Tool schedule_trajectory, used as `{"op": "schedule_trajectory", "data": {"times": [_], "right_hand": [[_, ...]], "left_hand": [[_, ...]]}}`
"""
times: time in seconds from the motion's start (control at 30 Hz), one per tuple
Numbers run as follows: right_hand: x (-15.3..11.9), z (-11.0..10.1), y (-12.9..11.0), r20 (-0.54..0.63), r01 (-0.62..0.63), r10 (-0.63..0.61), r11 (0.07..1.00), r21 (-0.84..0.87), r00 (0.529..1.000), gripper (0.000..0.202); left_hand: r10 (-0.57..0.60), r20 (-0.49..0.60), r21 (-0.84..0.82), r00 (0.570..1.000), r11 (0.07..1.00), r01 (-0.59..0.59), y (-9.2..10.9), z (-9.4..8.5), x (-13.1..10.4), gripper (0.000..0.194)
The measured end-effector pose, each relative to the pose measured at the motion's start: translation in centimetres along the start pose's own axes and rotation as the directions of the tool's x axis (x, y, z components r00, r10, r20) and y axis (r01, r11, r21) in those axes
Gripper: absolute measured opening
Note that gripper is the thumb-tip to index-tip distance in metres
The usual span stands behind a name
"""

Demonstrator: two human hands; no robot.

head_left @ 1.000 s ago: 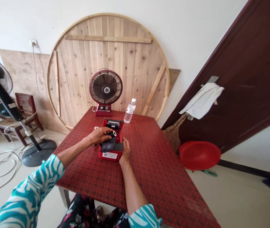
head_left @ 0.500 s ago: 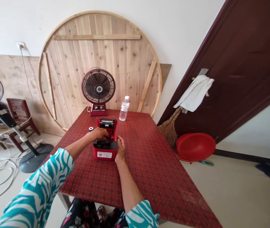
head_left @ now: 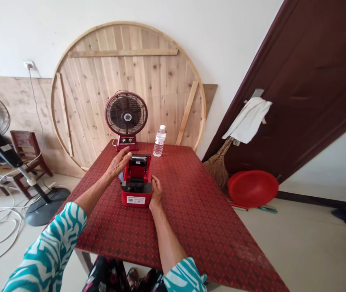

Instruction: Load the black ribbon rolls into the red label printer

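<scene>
A red and black label printer (head_left: 137, 200) rests on the table with its lid (head_left: 139, 160) raised and leaning back. Its inside shows, with a dark roller across the bay. My left hand (head_left: 118, 163) is at the lid's left edge, fingers stretched out, holding nothing that I can see. Along the printer's right side, my right hand (head_left: 156, 192) is curled against the casing and steadies it. A bluish scrap beside the printer's left wall is mostly hidden by my left hand.
Behind the printer stand a red table fan (head_left: 126, 117) and a water bottle (head_left: 159, 141) on the red patterned table (head_left: 191, 211). To the left is a floor fan (head_left: 5, 150) with a loose cord. A broom (head_left: 218, 164) and red basin (head_left: 252, 188) stand right.
My left hand has come out of the printer's bay and moved up and left to the raised lid. The small white roll seen beside the printer is now hidden. My right hand stays put.
</scene>
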State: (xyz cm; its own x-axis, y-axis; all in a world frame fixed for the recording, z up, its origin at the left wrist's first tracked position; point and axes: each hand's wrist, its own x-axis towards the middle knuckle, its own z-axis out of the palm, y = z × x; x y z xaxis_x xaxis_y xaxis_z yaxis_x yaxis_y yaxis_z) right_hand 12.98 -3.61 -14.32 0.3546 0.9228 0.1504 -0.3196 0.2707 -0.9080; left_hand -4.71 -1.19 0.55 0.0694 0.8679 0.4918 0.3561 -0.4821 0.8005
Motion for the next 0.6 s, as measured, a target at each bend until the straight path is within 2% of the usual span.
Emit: {"op": "schedule_trajectory", "data": {"times": [0.07,0.17,0.27,0.37,0.6], "right_hand": [[0.0,0.0,0.0,-0.033,-0.033,0.034,0.999,0.013,0.999,0.048],[0.0,0.3,0.0,-0.046,-0.052,0.053,0.998,0.027,0.997,0.046],[0.0,0.6,-0.1,-0.075,-0.078,0.081,0.996,0.044,0.994,0.045],[0.0,0.9,-0.2,-0.095,-0.097,0.103,0.993,0.067,0.99,0.043],[-0.2,1.0,-0.8,-0.107,-0.061,0.067,0.996,0.064,0.992,0.039]], "left_hand": [[-0.012,0.014,-0.007,1.0,1.0,0.012,-0.5,0.0,0.0,0.048],[0.056,-0.02,0.025,0.998,0.998,-0.056,-1.1,-0.3,-1.5,0.048],[0.158,0.046,0.095,0.986,0.982,-0.162,-1.3,-0.8,-4.0,0.046],[0.204,0.104,0.152,0.973,0.964,-0.219,-1.3,-1.0,-6.1,0.05],[0.267,0.147,0.28,0.952,0.912,-0.299,-2.7,-0.4,-8.6,0.044]]}}
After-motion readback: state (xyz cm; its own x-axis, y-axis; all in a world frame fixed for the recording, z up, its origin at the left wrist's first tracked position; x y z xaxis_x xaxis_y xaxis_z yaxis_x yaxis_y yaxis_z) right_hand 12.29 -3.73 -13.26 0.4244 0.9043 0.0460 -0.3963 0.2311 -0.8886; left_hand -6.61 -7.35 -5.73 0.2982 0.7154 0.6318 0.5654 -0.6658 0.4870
